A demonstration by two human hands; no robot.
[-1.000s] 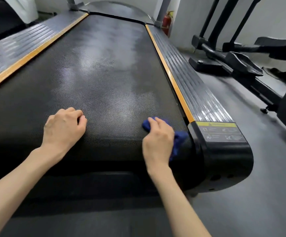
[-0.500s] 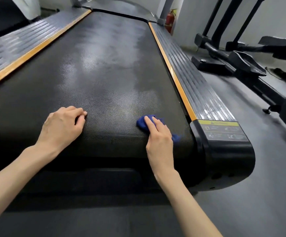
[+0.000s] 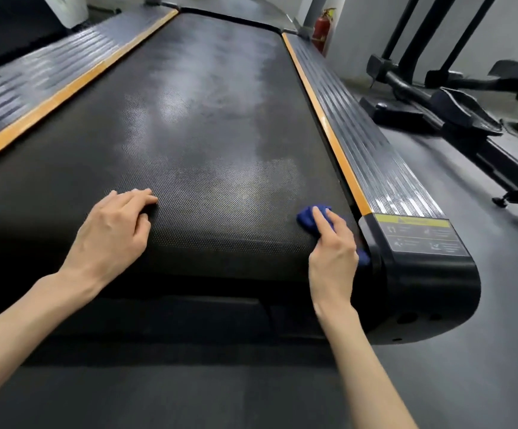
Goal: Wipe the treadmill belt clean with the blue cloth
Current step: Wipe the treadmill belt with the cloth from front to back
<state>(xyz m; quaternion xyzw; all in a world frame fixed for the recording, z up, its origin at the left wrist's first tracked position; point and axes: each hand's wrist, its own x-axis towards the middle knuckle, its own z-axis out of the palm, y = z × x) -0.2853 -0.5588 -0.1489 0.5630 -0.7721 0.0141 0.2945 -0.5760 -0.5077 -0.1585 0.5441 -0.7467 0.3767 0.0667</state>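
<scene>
The treadmill belt (image 3: 208, 125) is black and textured, with dull pale smears down its middle. My right hand (image 3: 332, 252) holds the bunched blue cloth (image 3: 305, 219) and presses it on the belt's near right corner, right beside the black end cap (image 3: 422, 283). The index finger lies along the top of the cloth. Blue shows ahead of the fingers and at the hand's right side; the rest is hidden under the palm. My left hand (image 3: 112, 233) rests on the near left part of the belt with fingers loosely curled, holding nothing.
Ribbed grey side rails with orange strips (image 3: 335, 140) flank the belt. A yellow warning label (image 3: 418, 233) sits on the right end cap. Another exercise machine (image 3: 456, 119) stands on the grey floor to the right. A red fire extinguisher (image 3: 321, 29) stands at the back.
My right hand has slid the cloth to the right, closer to the belt's right edge and the end cap. My left hand stays in much the same spot.
</scene>
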